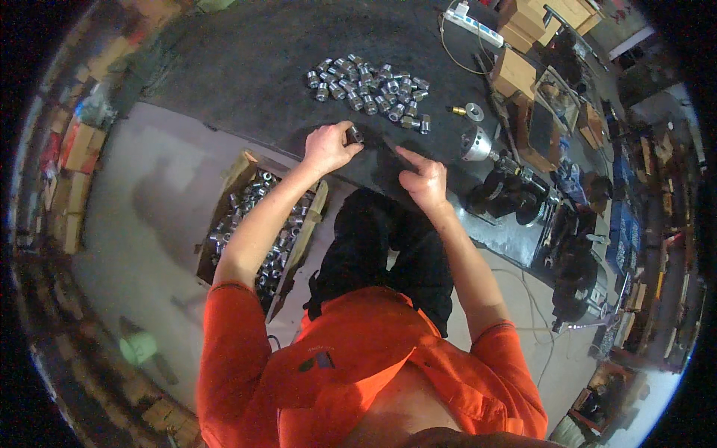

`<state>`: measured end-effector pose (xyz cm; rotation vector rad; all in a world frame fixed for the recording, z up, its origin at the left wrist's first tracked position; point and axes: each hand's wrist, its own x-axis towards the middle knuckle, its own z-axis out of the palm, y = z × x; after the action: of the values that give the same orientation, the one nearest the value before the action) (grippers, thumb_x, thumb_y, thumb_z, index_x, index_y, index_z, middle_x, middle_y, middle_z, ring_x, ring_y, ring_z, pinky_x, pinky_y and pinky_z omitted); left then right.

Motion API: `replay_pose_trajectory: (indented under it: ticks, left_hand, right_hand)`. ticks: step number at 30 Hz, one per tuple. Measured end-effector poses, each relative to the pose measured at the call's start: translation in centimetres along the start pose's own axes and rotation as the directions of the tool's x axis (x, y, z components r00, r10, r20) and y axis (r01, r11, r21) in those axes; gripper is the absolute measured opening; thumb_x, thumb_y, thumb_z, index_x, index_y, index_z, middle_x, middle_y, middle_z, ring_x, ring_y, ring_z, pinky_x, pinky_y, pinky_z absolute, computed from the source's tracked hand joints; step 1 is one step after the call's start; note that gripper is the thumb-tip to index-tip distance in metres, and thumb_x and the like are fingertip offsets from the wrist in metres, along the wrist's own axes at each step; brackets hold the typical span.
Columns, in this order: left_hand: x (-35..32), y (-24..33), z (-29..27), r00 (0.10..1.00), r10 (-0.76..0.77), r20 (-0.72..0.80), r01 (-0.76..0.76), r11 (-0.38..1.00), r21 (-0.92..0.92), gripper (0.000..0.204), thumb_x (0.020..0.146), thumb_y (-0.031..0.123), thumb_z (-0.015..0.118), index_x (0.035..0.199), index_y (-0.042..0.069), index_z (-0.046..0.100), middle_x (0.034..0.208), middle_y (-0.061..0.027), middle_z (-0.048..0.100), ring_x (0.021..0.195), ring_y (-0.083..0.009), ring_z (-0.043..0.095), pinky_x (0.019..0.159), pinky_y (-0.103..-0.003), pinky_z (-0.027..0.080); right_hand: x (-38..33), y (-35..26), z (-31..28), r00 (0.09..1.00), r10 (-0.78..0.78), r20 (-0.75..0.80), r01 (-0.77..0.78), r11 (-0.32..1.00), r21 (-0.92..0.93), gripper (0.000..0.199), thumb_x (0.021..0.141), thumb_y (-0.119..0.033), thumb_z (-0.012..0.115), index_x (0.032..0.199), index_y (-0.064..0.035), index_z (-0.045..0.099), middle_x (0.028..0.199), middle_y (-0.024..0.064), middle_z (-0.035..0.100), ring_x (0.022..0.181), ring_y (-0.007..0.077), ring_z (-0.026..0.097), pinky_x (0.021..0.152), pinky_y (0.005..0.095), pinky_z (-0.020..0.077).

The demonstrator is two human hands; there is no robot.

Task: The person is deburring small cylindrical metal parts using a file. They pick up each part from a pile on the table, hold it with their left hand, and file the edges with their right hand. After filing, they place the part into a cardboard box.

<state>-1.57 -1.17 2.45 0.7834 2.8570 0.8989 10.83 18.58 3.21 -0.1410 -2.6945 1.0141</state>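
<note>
My left hand (327, 148) is closed, pinching a short, dark-ended metal fitting (355, 134) between thumb and fingers just above the table's near edge. To its right, my right hand (426, 181) has its index finger stretched forward and the others curled in. A thin, greyish, blade-like thing (391, 144) extends from its fingertip toward the fitting, though its kind is unclear. Beyond both hands, a spread of similar shiny metal fittings (370, 103) covers part of the dark tabletop (231, 75). Several stand upright and others lie on their sides.
Below my left forearm, a wooden crate (302, 243) on the floor holds many metal fittings. At right are a machine with a round metal chuck (478, 143), a brass piece (456, 110), a metal ring (474, 112), cardboard boxes (515, 72) and a white power strip (473, 28).
</note>
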Motion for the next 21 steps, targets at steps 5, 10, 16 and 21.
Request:
replay_pose_trajectory:
  ticks: [5,10,16,21]
  left_hand:
    - [-1.0,0.6,-0.4,0.999,0.008,-0.050,-0.005,0.998,0.062,0.047,0.066,0.035,0.073,0.105,0.009,0.066,0.073,-0.0083,0.066,0.070,-0.0265,0.065,0.063,-0.040,0.050]
    - [-1.3,-0.9,1.4,0.948,0.155,-0.279,-0.142,0.988,0.065,0.044,0.061,0.029,0.073,0.100,0.009,0.067,0.061,-0.0041,0.058,0.057,-0.0239,0.060,0.058,-0.038,0.048]
    - [-1.1,-1.8,2.1,0.936,0.178,-0.303,-0.181,0.983,0.021,0.042,0.059,0.029,0.074,0.097,0.010,0.067,0.057,-0.0029,0.055,0.055,-0.0226,0.058,0.059,-0.036,0.047]
    - [-1.2,-1.1,1.4,0.959,0.138,-0.248,-0.139,0.990,0.013,0.042,0.060,0.031,0.075,0.094,0.009,0.068,0.060,-0.0052,0.060,0.061,-0.0248,0.062,0.064,-0.036,0.049]
  right_hand:
    - [-0.1,-1.8,1.9,0.982,-0.170,-0.076,0.180,0.973,0.145,0.053,0.062,-0.011,0.059,0.115,-0.0130,0.065,0.073,0.0193,0.062,0.057,0.0242,0.061,0.059,0.0316,0.0480]
    - [-0.2,-2.3,4.1,0.989,-0.135,0.067,0.143,0.982,-0.124,0.052,0.062,-0.010,0.059,0.113,-0.0143,0.066,0.069,0.0151,0.064,0.063,0.0332,0.062,0.059,0.0388,0.0500]
    - [-0.2,-2.2,4.5,0.954,-0.292,-0.061,0.275,0.941,-0.197,0.049,0.066,-0.014,0.059,0.114,-0.0190,0.065,0.072,0.0150,0.065,0.058,0.0316,0.062,0.056,0.0415,0.0514]
    - [0.2,-2.1,4.5,0.956,-0.289,-0.043,0.274,0.939,-0.210,0.051,0.064,-0.008,0.058,0.114,-0.0171,0.065,0.079,0.0149,0.067,0.064,0.0314,0.063,0.058,0.0409,0.0508]
